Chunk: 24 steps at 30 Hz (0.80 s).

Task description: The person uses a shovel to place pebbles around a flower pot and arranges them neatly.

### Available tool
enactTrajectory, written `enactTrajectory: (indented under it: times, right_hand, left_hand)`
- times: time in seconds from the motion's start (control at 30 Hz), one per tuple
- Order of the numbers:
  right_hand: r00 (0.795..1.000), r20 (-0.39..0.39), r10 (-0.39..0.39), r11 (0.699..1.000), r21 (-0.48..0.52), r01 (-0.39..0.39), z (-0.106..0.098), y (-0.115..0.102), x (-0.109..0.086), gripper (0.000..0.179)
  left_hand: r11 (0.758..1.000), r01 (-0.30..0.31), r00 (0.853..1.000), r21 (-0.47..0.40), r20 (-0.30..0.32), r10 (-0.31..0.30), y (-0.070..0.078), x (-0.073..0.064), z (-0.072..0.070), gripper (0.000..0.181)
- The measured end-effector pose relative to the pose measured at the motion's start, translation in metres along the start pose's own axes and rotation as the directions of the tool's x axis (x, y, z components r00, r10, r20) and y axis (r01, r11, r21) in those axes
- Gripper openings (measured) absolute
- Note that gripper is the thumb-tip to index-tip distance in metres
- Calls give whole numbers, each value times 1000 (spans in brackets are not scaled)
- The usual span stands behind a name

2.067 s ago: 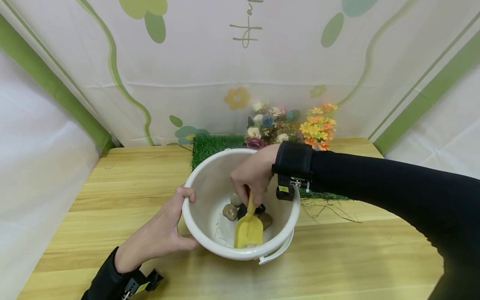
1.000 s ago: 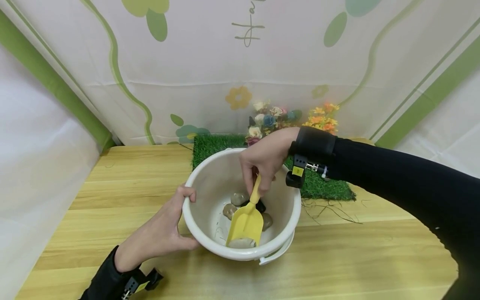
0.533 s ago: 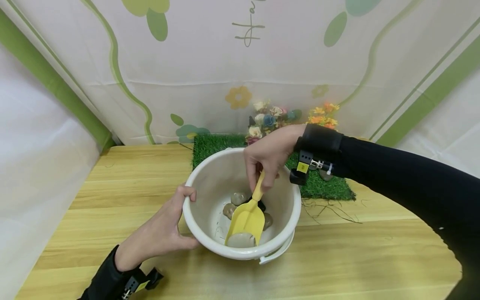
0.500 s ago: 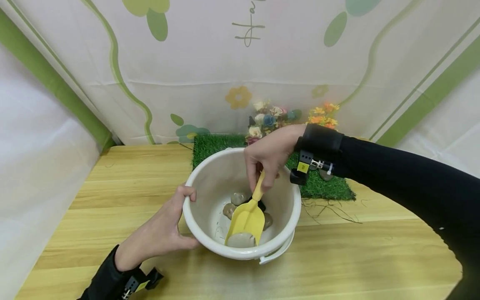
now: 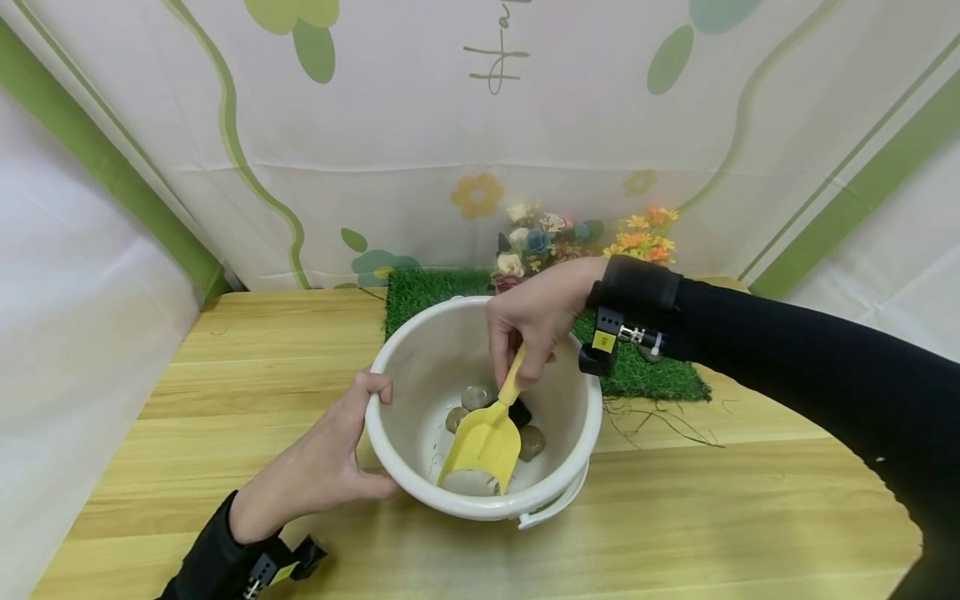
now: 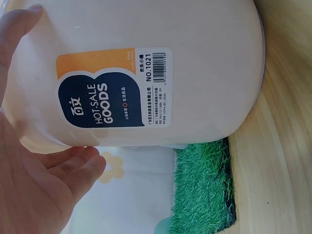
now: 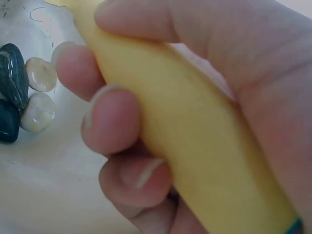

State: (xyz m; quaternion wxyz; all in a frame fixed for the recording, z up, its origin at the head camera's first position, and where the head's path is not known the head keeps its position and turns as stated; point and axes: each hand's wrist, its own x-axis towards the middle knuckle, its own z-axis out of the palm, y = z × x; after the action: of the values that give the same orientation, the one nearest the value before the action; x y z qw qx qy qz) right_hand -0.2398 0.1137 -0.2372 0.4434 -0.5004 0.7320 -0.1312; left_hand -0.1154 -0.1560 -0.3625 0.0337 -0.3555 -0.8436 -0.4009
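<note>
A white plastic bucket (image 5: 388, 454) stands upright on the wooden table. My left hand (image 5: 322, 462) holds its left rim, fingers hooked over the edge and thumb against the outer wall; the left wrist view shows the bucket's printed label (image 6: 114, 87). Inside the bucket, my right hand (image 5: 534, 317) grips the handle of a yellow toy shovel (image 5: 486, 437), its fingers wrapped round the handle (image 7: 170, 122) in the right wrist view. On the shovel's blade lies a pale stone (image 5: 471, 482). Several brown, grey and black stones (image 5: 532, 443) rest on the bucket's floor, some partly hidden behind the shovel.
Behind the bucket lies a mat of artificial grass (image 5: 431, 287), with mixed flowers (image 5: 536, 237) and orange-yellow flowers (image 5: 645, 237) at the back. The bucket's handle (image 5: 555, 504) hangs down at the front right. Thin dark strands (image 5: 660, 421) lie on the table to the right.
The shovel came up from pointing down among the stones, and the pale stone came onto its blade. Most recently blade and stone shifted slightly left. My left hand stayed on the rim.
</note>
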Motion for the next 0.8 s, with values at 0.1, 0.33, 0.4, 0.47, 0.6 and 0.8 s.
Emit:
enactTrajectory:
  times: [0.1, 0.33, 0.4, 0.47, 0.6, 0.8]
  right_hand:
    - [1000, -1, -9, 1000, -7, 9, 0, 0, 0, 21]
    - [998, 5, -64, 998, -15, 64, -2, 1, -3, 19]
    - [998, 1, -70, 997, -16, 70, -2, 3, -5, 20]
    - [998, -4, -70, 997, -17, 69, -2, 5, -6, 20]
    - [997, -24, -68, 998, -15, 68, -2, 7, -10, 20]
    - [997, -38, -67, 998, -14, 66, -3, 8, -16, 19]
  left_hand:
    - [1000, 2, 1000, 0, 0, -2, 0, 0, 0, 77]
    - [1000, -5, 1000, -3, -1, 5, 0, 0, 0, 77]
    - [1000, -4, 1000, -3, -1, 4, 0, 0, 0, 77]
    - [1000, -2, 1000, 0, -2, 2, 0, 0, 1, 77]
    - [1000, -1, 1000, 2, -1, 1, 0, 0, 0, 76]
    - [1000, -4, 1000, 8, -4, 4, -1, 0, 1, 76]
